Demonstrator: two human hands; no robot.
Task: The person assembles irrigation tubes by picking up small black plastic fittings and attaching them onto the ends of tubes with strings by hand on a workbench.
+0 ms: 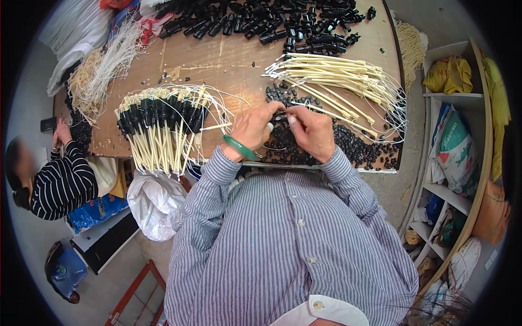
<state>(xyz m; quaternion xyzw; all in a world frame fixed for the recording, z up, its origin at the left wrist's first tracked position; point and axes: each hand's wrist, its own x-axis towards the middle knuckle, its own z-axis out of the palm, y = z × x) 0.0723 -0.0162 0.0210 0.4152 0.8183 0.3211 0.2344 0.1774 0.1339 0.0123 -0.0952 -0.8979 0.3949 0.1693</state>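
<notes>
My left hand (pixel 250 128), with a green bangle and a ring, is closed in a pinch over the table. My right hand (pixel 314 132) meets it, thumb and finger pressed together. Between the fingertips shows a small black part (pixel 279 113), mostly hidden by the fingers. Below and around the hands lie many loose small black pieces (pixel 356 145). Right of them rests a bundle of cream tubes (pixel 331 70) with thin white cords. To the left lies a row of cream sticks with black sockets (pixel 163 117), their white cords trailing toward my left hand.
Black cylindrical sockets (pixel 272 22) are heaped along the table's far side. White cords (pixel 111 60) lie at the far left. A co-worker in a striped top (pixel 62 182) sits at the left end. Shelves (pixel 454 98) with bags stand at right; a white sack (pixel 155 206) hangs below the table edge.
</notes>
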